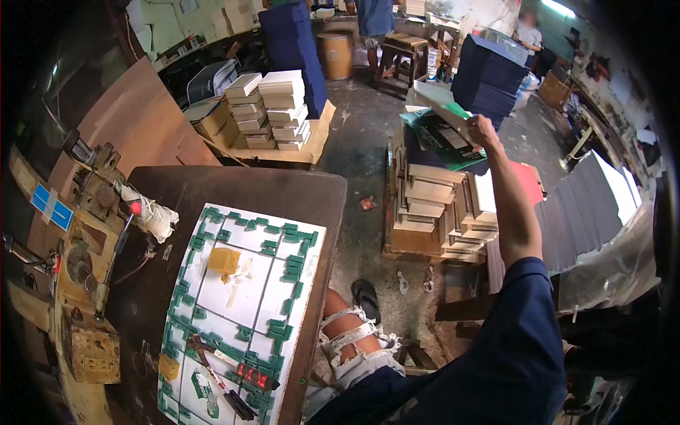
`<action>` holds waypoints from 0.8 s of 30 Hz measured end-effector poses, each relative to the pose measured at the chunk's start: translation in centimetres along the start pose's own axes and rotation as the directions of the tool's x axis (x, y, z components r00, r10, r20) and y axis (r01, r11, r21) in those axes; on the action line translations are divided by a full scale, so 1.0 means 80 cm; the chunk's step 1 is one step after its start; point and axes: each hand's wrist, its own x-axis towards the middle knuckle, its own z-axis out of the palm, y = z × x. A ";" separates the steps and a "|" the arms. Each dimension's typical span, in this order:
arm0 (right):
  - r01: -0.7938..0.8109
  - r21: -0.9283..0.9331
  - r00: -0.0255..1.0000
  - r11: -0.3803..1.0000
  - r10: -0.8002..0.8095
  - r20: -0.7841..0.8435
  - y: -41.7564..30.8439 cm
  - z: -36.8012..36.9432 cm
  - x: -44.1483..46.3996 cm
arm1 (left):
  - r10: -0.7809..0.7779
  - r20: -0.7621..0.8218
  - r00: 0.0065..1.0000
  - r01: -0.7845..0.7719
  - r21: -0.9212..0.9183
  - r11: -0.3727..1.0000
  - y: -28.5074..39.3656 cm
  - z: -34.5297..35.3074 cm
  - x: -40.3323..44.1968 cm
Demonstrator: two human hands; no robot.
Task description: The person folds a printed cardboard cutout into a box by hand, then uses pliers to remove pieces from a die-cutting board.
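Observation:
My right hand [482, 132] is stretched out to the far right, its fingers closed on the edge of a pale sheet [440, 103]. Under that sheet lie dark printed sheets with green parts [443, 138], on top of stacked book blocks [428, 191]. My left hand is out of view. On the dark table in front of me lies a white board [244, 290] edged with green foam pieces and thin dark lines. A hammer [237, 368] with a red and black grip, a black-handled tool [237, 404] and a yellowish block [223, 261] rest on it.
An old machine [99, 198] stands at the left. Book stacks [283, 106] and a tall dark blue stack [294, 57] stand ahead. Another dark stack [489, 81] rises behind my hand, with dark sheets [584, 212] to the right. Two people are in the background.

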 end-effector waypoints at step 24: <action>0.251 -0.376 0.555 0.892 -0.451 -0.699 -0.120 -0.201 -0.043 | 0.027 0.255 0.966 0.001 -0.112 0.994 0.025 0.031 0.022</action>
